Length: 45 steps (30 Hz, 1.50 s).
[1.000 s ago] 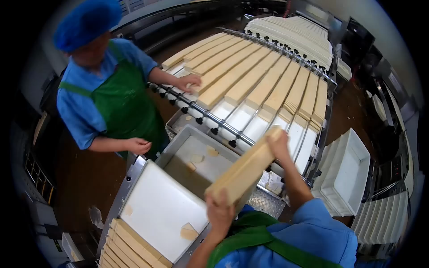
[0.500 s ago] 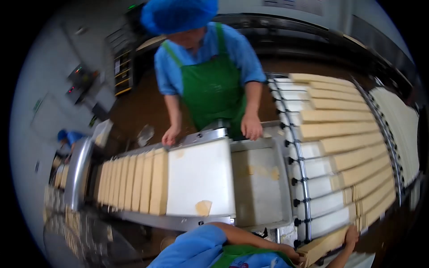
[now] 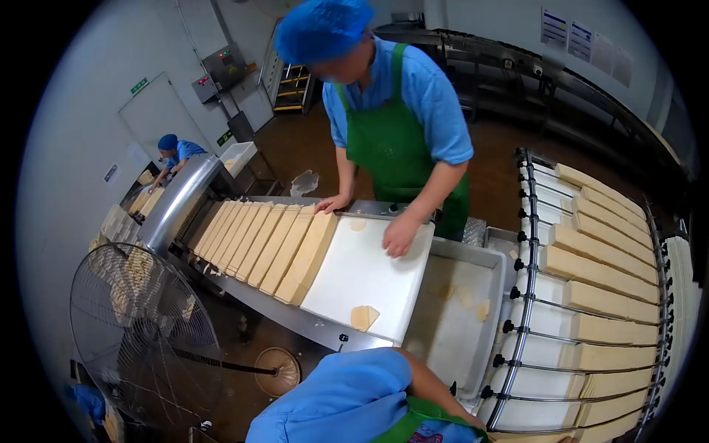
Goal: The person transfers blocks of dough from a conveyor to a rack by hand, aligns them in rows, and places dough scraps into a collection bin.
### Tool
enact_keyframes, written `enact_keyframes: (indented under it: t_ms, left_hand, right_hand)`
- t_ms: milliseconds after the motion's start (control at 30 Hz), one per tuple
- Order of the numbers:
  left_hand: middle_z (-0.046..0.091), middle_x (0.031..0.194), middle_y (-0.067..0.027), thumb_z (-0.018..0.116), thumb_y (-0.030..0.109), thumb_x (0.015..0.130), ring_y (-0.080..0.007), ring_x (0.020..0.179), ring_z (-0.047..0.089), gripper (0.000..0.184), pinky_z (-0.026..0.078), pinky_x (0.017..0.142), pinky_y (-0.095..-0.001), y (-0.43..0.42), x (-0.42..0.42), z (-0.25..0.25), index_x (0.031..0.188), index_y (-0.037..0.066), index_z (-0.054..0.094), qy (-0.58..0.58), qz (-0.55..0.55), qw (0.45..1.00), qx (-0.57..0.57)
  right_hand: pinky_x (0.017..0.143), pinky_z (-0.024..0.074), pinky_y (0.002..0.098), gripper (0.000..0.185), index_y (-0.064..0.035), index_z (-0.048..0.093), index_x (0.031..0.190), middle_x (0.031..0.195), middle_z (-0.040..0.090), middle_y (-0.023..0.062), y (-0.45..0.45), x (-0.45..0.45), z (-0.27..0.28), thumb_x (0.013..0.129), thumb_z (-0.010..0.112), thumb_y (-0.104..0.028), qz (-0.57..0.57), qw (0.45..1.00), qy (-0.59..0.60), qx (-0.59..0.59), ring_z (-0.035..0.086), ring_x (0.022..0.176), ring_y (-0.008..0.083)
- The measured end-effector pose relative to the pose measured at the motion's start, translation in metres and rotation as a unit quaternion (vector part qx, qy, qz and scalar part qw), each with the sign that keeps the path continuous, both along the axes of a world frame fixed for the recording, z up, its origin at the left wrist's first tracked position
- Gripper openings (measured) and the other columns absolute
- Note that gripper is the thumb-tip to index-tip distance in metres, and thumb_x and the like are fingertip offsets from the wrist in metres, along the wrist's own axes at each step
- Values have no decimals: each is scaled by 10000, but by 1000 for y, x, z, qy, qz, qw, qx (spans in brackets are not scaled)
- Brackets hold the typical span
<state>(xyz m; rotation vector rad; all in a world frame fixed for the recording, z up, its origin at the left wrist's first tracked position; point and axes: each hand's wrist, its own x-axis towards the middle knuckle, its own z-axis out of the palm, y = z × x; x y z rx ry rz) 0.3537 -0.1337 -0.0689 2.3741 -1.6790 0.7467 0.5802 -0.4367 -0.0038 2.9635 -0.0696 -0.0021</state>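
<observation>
My left forearm (image 3: 436,391), below a blue sleeve (image 3: 332,395), reaches right along the bottom edge, and the hand is cut off by the frame. My right hand is also outside the view. Closest to them is a row of pale-yellow thin sheets (image 3: 521,438), partly cut off at the bottom of the slotted rack (image 3: 535,369). More rows of such sheets (image 3: 602,328) lie in the rack's lanes, split by metal rods. To the left of the rack stands a white bin (image 3: 484,347) with several loose sheet scraps inside.
Across the white belt (image 3: 362,273) a co-worker (image 3: 391,140) rests one hand on the end row of sheets (image 3: 306,255); the other hovers above the belt. A loose piece (image 3: 363,317) lies on it. A floor fan (image 3: 148,325) stands at left; another person (image 3: 177,151) works farther back.
The view has swung left, and my hands, earlier on a row of sheets at the rack's near end, have left the frame. One co-worker hand moved from the bin side to above the belt.
</observation>
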Motion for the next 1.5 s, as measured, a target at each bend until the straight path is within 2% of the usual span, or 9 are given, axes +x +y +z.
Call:
enact_keyframes:
  t_ms: [167, 367, 533, 600, 700, 767, 900, 1133, 1500]
  left_hand:
    - [553, 1111, -63, 576, 214, 754, -187, 851, 607, 278, 466, 589, -329, -6, 27, 7, 1020, 139, 548, 26, 11, 1000, 14]
    - [553, 1130, -70, 579, 216, 751, -196, 842, 613, 283, 472, 579, -341, -17, 53, 29, 1021, 135, 546, 100, 28, 994, 44]
    - [554, 1146, -76, 582, 217, 750, -203, 834, 618, 288, 476, 572, -351, 25, 54, 69, 1022, 132, 544, 327, 162, 930, 54]
    - [532, 1097, -156, 569, 168, 783, -300, 765, 624, 355, 539, 631, -373, 76, 35, 87, 1112, 60, 492, 335, 223, 914, -53]
    - [447, 1267, -174, 616, 194, 783, -325, 868, 623, 479, 540, 629, -392, 121, 18, 33, 1209, 56, 449, 428, 403, 781, -211]
    - [404, 1325, -184, 617, 213, 805, -338, 1016, 573, 522, 510, 779, -416, 158, -25, 54, 1261, 45, 429, 368, 496, 773, -144]
    - [459, 1192, -168, 630, 173, 774, -314, 1050, 526, 454, 410, 929, -393, 213, -93, -7, 1181, 44, 477, 269, 518, 810, -52]
    - [565, 863, -105, 566, 205, 752, -283, 889, 545, 151, 440, 797, -394, 228, -123, -15, 805, 63, 577, 347, 469, 802, -129]
    - [568, 788, -81, 533, 226, 796, -255, 799, 576, 143, 458, 730, -384, 228, -123, -26, 758, 96, 580, 337, 486, 802, -84]
  right_hand:
    - [658, 488, 469, 398, -28, 619, 1079, 942, 635, 177, 44, -33, 17, 925, 389, -313, 31, 910, -387, -147, 597, 884, 394]
    - [648, 501, 451, 473, -34, 601, 1101, 1001, 625, 177, 19, -26, -20, 940, 369, -412, 150, 888, -347, -262, 595, 907, 378]
    - [757, 501, 450, 543, -20, 558, 1155, 1160, 570, 175, 47, -18, -35, 938, 388, -488, 26, 870, -416, -264, 556, 1025, 341]
    - [878, 412, 462, 521, -21, 501, 1232, 1238, 516, 201, 82, -13, -13, 927, 431, -437, 50, 944, -309, -103, 483, 1120, 367]
    - [1060, 277, 480, 558, -23, 415, 1347, 1355, 434, 240, 124, -6, 8, 911, 495, -361, 83, 979, -123, 143, 375, 1262, 405]
    - [1079, 251, 479, 563, 0, 418, 1334, 1372, 394, 265, 156, 13, -46, 865, 605, -250, 245, 914, -243, 211, 356, 1276, 407]
    - [1069, 248, 508, 599, 5, 429, 1315, 1380, 370, 280, 277, -44, 12, 803, 648, -215, 365, 872, -54, 322, 318, 1291, 435]
    - [955, 401, 509, 600, -80, 437, 1313, 1474, 268, 170, 374, -82, 11, 764, 630, -225, 374, 900, -10, 223, 250, 1344, 413]
    - [912, 393, 542, 618, -84, 461, 1274, 1479, 255, 185, 368, -74, -9, 697, 625, -235, 360, 905, 7, 228, 239, 1341, 446]
